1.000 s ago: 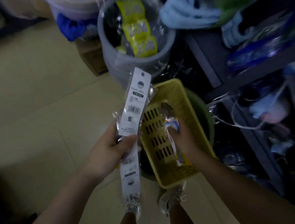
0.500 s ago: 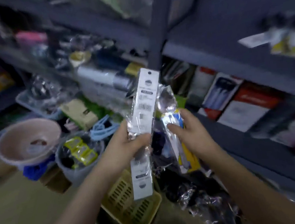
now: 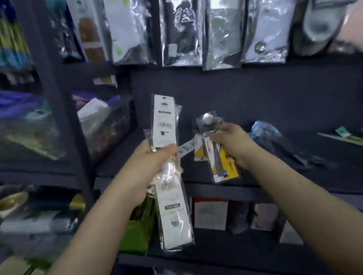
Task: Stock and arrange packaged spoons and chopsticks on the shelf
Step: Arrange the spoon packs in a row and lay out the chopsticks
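Dark shelving (image 3: 262, 95) fills the view, both hands raised before it with packaged cutlery.

Hanging along the top are clear plastic packets (image 3: 218, 18), blurred by motion; boxed goods (image 3: 210, 213) stand on the lower shelf. The left hand (image 3: 149, 166) has its fingers clamped around the middle of a long white chopstick pack (image 3: 171, 173), held upright in a clear sleeve, with a barcode and dark label bars on its card. The right hand (image 3: 234, 144) pinches, thumb against fingers, a shorter spoon pack (image 3: 218, 153): clear plastic over a yellow card, the shiny bowl of the spoon at the top. Both packs are just in front of the middle shelf's edge, near each other but apart.
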Tool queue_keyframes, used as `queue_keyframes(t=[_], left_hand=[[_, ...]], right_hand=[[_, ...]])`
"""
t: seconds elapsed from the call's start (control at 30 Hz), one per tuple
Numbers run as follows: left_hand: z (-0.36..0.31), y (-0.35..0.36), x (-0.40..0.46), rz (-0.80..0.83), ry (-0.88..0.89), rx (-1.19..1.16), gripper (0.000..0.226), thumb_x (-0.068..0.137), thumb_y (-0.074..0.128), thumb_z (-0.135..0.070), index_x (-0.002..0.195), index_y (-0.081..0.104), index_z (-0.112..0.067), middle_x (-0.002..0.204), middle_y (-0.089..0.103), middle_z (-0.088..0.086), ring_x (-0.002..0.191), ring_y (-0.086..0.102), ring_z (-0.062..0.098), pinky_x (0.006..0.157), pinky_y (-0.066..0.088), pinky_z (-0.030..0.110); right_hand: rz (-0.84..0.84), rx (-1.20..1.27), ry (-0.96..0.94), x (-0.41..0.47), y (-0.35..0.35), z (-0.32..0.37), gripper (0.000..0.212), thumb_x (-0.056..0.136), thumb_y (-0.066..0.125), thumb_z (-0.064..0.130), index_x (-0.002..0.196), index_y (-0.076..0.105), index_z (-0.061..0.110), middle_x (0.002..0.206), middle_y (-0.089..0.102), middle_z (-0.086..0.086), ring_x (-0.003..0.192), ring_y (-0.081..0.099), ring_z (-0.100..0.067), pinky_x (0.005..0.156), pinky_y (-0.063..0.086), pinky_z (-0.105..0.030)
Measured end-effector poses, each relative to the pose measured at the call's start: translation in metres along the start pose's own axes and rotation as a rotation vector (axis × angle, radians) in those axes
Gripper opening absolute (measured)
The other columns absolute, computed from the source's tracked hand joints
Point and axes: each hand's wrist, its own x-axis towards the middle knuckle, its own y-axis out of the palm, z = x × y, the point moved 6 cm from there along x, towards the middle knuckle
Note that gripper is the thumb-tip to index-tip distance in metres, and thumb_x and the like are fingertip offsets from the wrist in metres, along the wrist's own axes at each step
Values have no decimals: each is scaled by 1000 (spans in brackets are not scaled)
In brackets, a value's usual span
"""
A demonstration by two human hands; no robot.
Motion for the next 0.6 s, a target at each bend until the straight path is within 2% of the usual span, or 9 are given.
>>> queue_keyframes(t=[0.03, 0.1, 0.17, 0.23, 0.27, 0.33, 0.4, 0.47, 0.6], left_hand=[[-1, 7, 16, 17, -53, -14, 8, 87, 58, -17, 94, 59, -14, 70, 67, 2, 56, 64, 16, 54, 51, 25], [2, 19, 47, 49, -158, 5, 8, 87, 56, -15, 82, 59, -11, 55, 66, 1, 43, 61, 13, 44, 48, 19], [9, 28, 75, 77, -239, 41, 14, 87, 52, -9, 76, 59, -6, 45, 62, 1, 33, 54, 11, 33, 36, 13], [14, 33, 102, 50, -265, 92, 14, 83, 48, -3, 74, 58, -5, 43, 58, 3, 30, 49, 11, 30, 29, 9], [15, 35, 114, 21, -260, 120, 12, 81, 49, -2, 74, 58, -5, 46, 58, 5, 33, 51, 12, 33, 33, 10], [15, 37, 137, -41, -208, 189, 10, 75, 52, -2, 81, 59, -6, 61, 60, 12, 47, 57, 17, 46, 44, 17], [16, 44, 159, -67, -164, 285, 29, 78, 51, 0, 107, 56, -2, 70, 57, 12, 54, 54, 19, 48, 44, 22], [21, 55, 177, -62, -167, 444, 43, 83, 53, -6, 125, 44, -3, 84, 56, 12, 62, 49, 17, 52, 40, 25], [44, 68, 194, -29, -264, 633, 65, 86, 56, -35, 136, 27, -3, 125, 52, 14, 91, 56, 21, 67, 44, 26]], right_hand=[[13, 27, 76, 19, -5, -8, 9, 86, 59, 2, 79, 57, 7, 65, 55, -8, 43, 54, -11, 42, 46, -21], [6, -14, 174, 54, -16, -22, 7, 83, 60, -2, 83, 57, 4, 64, 54, -9, 42, 54, -15, 45, 51, -30], [-27, -185, 167, 84, -27, -32, 9, 81, 56, -6, 81, 57, 3, 63, 52, -9, 49, 51, -18, 50, 51, -35], [-13, -411, 111, 101, -32, -34, 8, 78, 55, -1, 74, 56, 6, 66, 53, -9, 55, 48, -17, 50, 45, -29], [18, -538, 75, 111, -33, -37, 4, 76, 57, 6, 80, 57, 6, 77, 58, -13, 65, 53, -20, 58, 47, -30], [49, -830, 29, 121, -40, -37, 22, 75, 57, 18, 95, 60, 8, 106, 57, -20, 98, 56, -32, 81, 47, -36], [103, -956, -86, 125, -41, -31, 17, 83, 56, 21, 95, 62, 11, 113, 52, -21, 117, 47, -38, 89, 40, -35], [179, -964, -225, 124, -38, -24, 27, 88, 55, 19, 111, 61, 7, 122, 53, -17, 122, 45, -34, 98, 37, -33], [374, -986, -482, 117, -19, -23, 34, 90, 49, 13, 122, 54, 5, 128, 52, -12, 124, 43, -28, 102, 36, -33]])
